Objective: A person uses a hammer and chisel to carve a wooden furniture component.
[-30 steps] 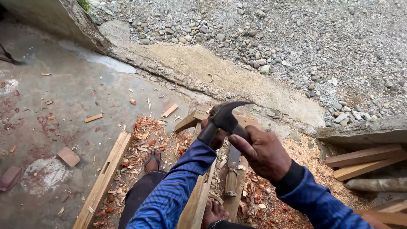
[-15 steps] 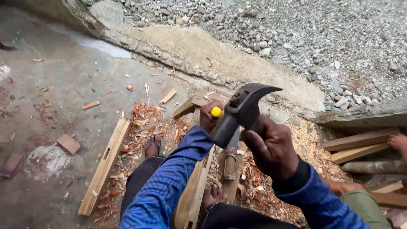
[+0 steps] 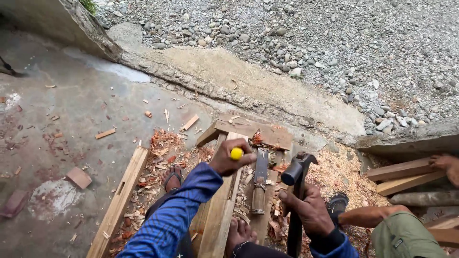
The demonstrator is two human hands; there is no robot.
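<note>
Far left: wet concrete floor (image 3: 71, 124) with scattered wood chips and a couple of brick pieces (image 3: 79, 177) near left. A loose wooden batten (image 3: 119, 200) with a small mortise slot lies on the floor, running near to far, with red shavings (image 3: 162, 143) at its far end. A sandalled foot (image 3: 172, 177) sits just right of it.

Centre: left hand (image 3: 229, 157), in a blue sleeve, has its fingers (image 3: 246, 155) wrapped shut around a yellow-capped chisel handle (image 3: 236, 153); only the cap shows, the blade is hidden behind the hand. The hand is over the wooden frame piece (image 3: 248, 131), a long board with a cross board at its far end. A second chisel (image 3: 259, 184) with a wooden handle lies flat on that board, just right of the left hand.

Right of centre: right hand (image 3: 311, 212), fingers (image 3: 296, 198) clamped round the handle of a black claw hammer (image 3: 296, 172); its head sits beside the lying chisel, not touching it.

Right: sawdust pile (image 3: 334, 167), another person's knee in green trousers (image 3: 406, 234), their foot (image 3: 444, 162) on stacked timber (image 3: 401, 174). Far: concrete kerb (image 3: 267, 91), then gravel (image 3: 334, 38).
</note>
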